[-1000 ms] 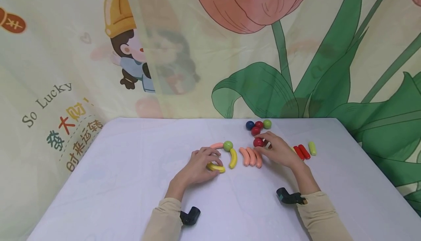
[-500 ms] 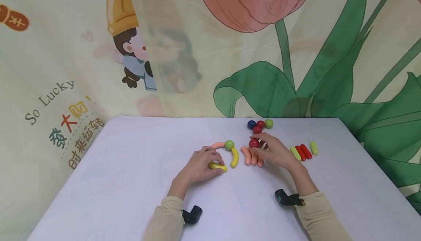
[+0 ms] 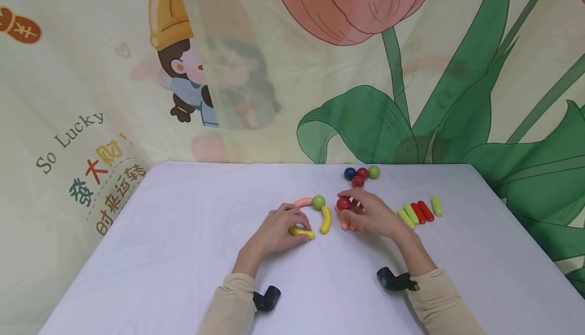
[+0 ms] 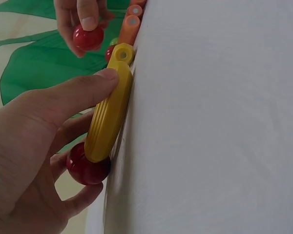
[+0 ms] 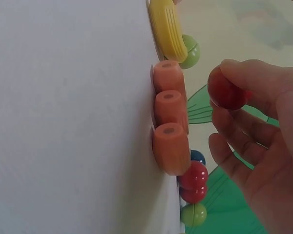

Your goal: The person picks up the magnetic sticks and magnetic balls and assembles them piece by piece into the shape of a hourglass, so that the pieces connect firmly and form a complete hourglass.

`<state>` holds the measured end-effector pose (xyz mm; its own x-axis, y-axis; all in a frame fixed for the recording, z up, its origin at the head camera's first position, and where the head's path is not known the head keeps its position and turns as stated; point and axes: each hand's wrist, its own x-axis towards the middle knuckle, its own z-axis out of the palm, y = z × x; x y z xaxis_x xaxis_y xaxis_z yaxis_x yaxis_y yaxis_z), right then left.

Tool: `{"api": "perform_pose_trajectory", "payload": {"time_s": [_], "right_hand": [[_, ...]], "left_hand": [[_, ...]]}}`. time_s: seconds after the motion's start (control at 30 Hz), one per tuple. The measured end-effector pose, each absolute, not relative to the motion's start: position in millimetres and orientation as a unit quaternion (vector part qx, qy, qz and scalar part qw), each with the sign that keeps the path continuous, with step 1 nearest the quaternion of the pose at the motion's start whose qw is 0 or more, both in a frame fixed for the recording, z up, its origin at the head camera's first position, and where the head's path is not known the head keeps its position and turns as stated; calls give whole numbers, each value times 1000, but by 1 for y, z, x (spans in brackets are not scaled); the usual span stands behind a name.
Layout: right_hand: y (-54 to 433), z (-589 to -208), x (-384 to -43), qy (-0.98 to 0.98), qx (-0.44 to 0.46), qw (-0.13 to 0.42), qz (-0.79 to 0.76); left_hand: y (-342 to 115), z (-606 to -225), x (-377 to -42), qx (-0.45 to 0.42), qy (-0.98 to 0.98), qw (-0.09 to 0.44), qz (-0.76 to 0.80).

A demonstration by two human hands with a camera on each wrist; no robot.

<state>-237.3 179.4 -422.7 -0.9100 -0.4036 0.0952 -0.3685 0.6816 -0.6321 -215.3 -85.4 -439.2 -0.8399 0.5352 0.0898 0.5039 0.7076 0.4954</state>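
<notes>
Right hand (image 3: 371,214) has shifted left along with its red ball (image 3: 344,203), now around the far left end of the three salmon pieces (image 5: 170,113), and another pale green piece (image 3: 404,219) has come into view behind it on the right; left hand (image 3: 276,229) looks unmoved at the near yellow banana (image 3: 301,232); right thumb and forefinger pinch the red ball clear of the bench (image 3: 137,259), other fingers spread loosely below; left thumb lies on the near yellow banana, fingers curled round its far side, with a dark red ball (image 4: 88,166) against its left end, caught among those fingers and hidden in the head view; just beyond, a green ball (image 3: 318,202) sits at the corner of a curved pink piece (image 3: 303,202) on its left and a second yellow banana (image 3: 326,220) running nearer; salmon pieces lie side by side just right of that, partly covered by the right hand; far side, a dark blue ball (image 3: 350,173), two red balls (image 3: 358,181) and a lime ball (image 3: 374,172) cluster; farther right, two red sticks (image 3: 426,211) lie beside the pale green ones, a lone pale green stick (image 3: 436,206) apart.
</notes>
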Motion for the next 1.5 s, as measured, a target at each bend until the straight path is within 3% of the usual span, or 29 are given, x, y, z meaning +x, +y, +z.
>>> {"api": "perform_pose_trajectory", "payload": {"time_s": [0.83,1.17,1.5], "right_hand": [[150,-425,-224,885,-315,61,-337],[144,-428,-219,895,-322,52,-304],[139,-428,-218,889,-333,85,-303]], "left_hand": [[-89,-439,-215,302,916,20,265],[-89,-439,-216,301,915,24,268],[-91,-440,-217,303,913,34,272]]}}
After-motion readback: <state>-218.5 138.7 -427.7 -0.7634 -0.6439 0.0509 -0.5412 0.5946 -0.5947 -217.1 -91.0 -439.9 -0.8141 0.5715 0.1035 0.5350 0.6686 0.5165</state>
